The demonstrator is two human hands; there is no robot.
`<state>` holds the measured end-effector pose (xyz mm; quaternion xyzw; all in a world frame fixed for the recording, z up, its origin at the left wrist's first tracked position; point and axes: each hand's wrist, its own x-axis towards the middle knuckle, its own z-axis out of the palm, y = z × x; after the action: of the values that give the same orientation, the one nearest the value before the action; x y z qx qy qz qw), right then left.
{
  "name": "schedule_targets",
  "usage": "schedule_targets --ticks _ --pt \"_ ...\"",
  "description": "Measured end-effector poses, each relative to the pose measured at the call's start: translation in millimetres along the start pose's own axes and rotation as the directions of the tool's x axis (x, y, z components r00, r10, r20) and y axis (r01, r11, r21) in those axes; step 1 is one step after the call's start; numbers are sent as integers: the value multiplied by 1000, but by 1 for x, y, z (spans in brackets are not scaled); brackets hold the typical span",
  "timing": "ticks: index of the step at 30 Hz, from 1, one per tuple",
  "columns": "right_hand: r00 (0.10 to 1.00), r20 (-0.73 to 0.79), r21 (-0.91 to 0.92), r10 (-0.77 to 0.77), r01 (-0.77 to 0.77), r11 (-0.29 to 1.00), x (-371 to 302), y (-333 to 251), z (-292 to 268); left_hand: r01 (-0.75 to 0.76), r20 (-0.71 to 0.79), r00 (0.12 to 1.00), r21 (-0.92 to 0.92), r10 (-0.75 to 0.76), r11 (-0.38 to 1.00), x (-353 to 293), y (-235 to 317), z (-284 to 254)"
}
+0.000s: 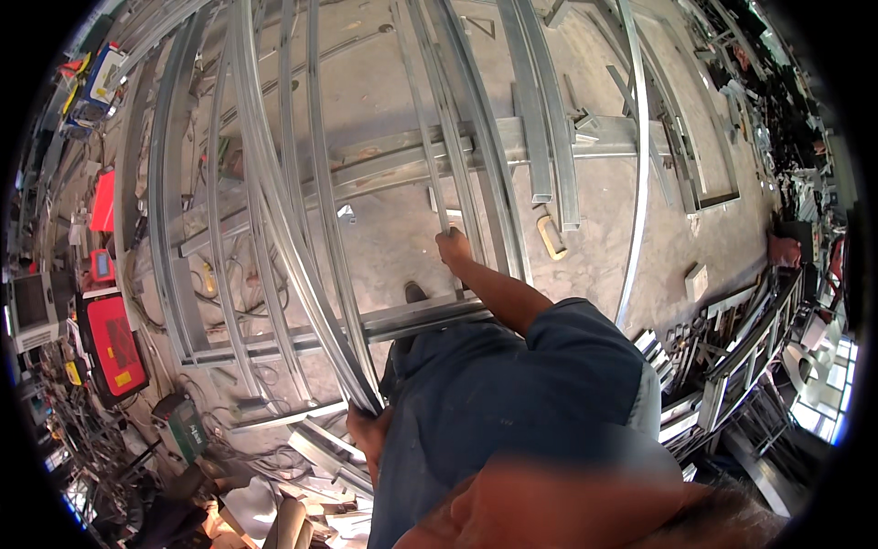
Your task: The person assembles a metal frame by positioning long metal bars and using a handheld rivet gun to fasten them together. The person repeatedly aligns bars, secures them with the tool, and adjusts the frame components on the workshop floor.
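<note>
Long grey metal profiles lie side by side across crossbeams low over the floor. My left hand, low and left of my body, is closed around the near end of a long metal channel that reaches to the far edge. Ahead of my body, my right hand is closed on the near end of a thin metal bar. Just right of that bar run wider metal profiles. Beneath the bars, between my hands, a dark shoe shows on the floor.
A lengthwise crossbeam passes close in front of me. To the left stand a red-and-black machine case and a green box, with cables on the floor. A yellow-framed tool lies to the right; stacked metal stock is beyond.
</note>
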<state>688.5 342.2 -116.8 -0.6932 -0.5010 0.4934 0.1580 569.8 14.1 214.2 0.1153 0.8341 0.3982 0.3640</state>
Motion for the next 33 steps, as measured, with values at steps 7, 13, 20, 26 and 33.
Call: schedule_targets --ticks 7,13,20,26,33 --pt "992 -120 -204 30 -54 978 -11 -11 -1 -43 -56 997 30 45 999 15 9 21" --pt "830 507 258 -233 112 960 -155 -134 -40 11 -128 991 287 27 958 31 17 51" --pt "426 891 438 -154 -721 537 -187 -205 -48 -213 -60 964 405 258 889 34 41 92" --pt "543 836 478 -71 -659 581 -61 -209 -18 228 38 938 684 -346 693 -66 -2 87" --pt "667 742 555 -60 -562 614 80 -266 12 261 -5 935 688 -355 678 -15 -6 125"
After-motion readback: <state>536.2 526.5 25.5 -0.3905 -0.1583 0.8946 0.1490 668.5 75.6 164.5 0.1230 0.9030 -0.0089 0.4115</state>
